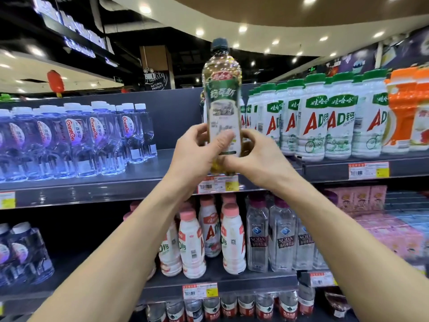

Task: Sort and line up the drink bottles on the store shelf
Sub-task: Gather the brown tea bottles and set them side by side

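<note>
A tall clear bottle (pixel 222 98) of pale yellow drink, with a dark cap and a green-and-white label, stands upright in the air in front of the top shelf (pixel 144 189). My left hand (pixel 197 154) grips its lower part, thumb across the label. My right hand (pixel 257 156) holds the bottle's base from the right side. More bottles of the same kind seem to stand behind it, mostly hidden.
Clear Ganten water bottles (pixel 76 138) fill the top shelf's left. White AD bottles with green caps (pixel 315 122) and orange bottles (pixel 408 112) stand at right. A bare gap lies between. Below are pink-capped bottles (pixel 232 238), soda water (pixel 278 235) and pink cartons (pixel 362 198).
</note>
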